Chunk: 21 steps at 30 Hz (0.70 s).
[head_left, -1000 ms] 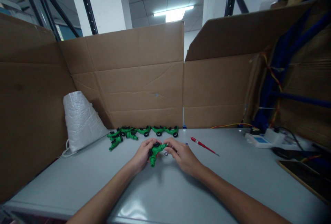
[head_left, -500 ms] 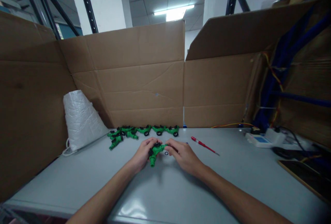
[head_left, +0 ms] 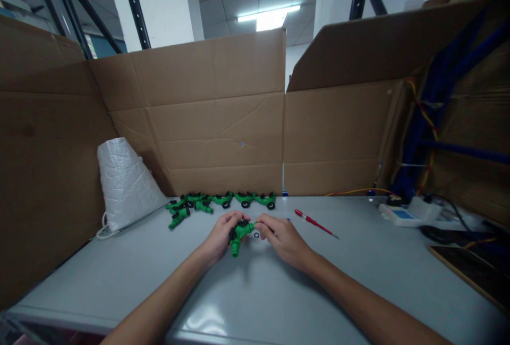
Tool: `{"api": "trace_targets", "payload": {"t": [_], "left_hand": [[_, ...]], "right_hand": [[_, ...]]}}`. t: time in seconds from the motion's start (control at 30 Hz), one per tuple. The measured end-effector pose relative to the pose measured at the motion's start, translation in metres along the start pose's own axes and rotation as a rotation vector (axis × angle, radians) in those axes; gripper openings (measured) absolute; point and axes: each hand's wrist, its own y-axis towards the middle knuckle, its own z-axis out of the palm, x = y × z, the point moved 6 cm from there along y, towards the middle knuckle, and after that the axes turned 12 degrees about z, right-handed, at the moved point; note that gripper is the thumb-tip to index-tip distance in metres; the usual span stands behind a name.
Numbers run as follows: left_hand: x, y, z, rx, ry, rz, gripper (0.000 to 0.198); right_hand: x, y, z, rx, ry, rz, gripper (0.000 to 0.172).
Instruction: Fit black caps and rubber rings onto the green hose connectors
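My left hand (head_left: 221, 234) is closed around a green plastic hose fitting (head_left: 238, 238), a branched piece with black parts on top, holding it just above the table. One branch of the fitting points down toward me and another toward my right hand (head_left: 283, 240). The fingers of my right hand are pinched together at the tip of that right branch. Whatever lies between those fingertips is too small to make out. A small black ring (head_left: 256, 235) shows just below my right fingertips.
Several similar green fittings (head_left: 243, 199) stand along the back of the grey table (head_left: 319, 302). A red screwdriver (head_left: 316, 224) lies right of my hands. A white foam bag (head_left: 126, 185) is at left, a power strip (head_left: 402, 216) at right. Cardboard walls (head_left: 215, 137) surround the table.
My right fingertips have shifted very slightly right, at the tip of the fitting's branch. The left hand keeps its hold, and the other things stay where they were.
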Motion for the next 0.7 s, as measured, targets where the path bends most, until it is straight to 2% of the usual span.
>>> {"api": "trace_targets", "payload": {"t": [0.27,0.7], "left_hand": [[0.0041,0.0037,-0.0037,-0.004,0.022,0.019,0.045],[-0.0014,-0.0014,0.0004,-0.005,0.069,-0.022,0.049]], "right_hand": [[0.0003,0.0008,0.0029,0.003,-0.056,-0.021,0.025],[-0.0009,0.0008,0.0033,-0.004,-0.056,-0.026,0.019]]}}
